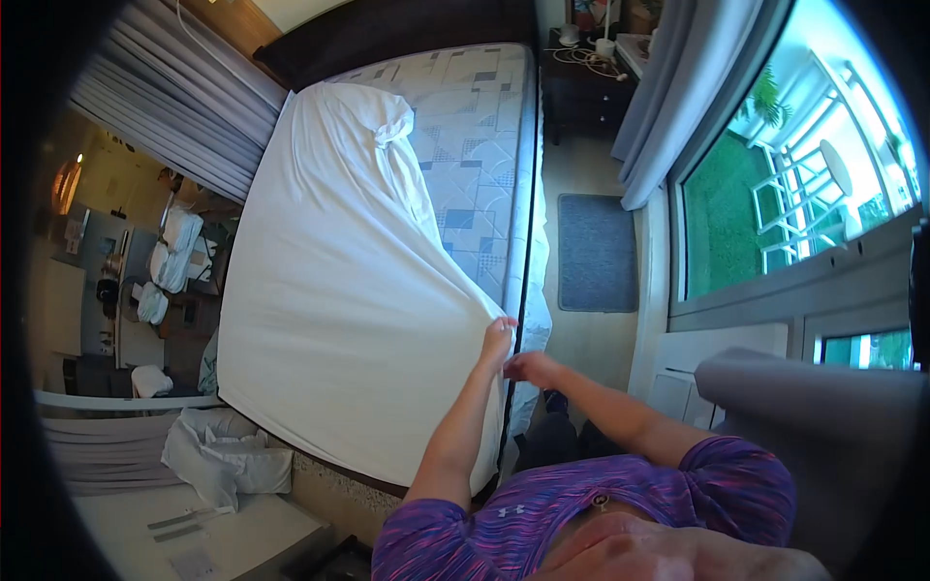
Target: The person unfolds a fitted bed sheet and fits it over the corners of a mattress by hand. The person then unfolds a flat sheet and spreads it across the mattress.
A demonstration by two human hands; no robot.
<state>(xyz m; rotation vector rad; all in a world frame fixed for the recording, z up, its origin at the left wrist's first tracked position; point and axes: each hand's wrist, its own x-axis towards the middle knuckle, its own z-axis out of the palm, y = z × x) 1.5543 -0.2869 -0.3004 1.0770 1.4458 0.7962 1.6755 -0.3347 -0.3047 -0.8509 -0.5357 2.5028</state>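
A white bed sheet covers the left side and foot of the mattress. Its upper corner is bunched near the head, leaving the patterned blue-grey mattress bare on the upper right. At the right edge of the mattress, my left hand is closed on the sheet, pulling folds taut towards it. Just below and to the right, my right hand is closed at the sheet's edge along the mattress side. Its fingertips are partly hidden. White fabric hangs down beside the bed under the hands.
A dark headboard stands at the far end. Beside it, a dark nightstand holds coiled cables. A grey mat lies on the floor right of the bed, near a glass door with curtains. Pillows are heaped at lower left.
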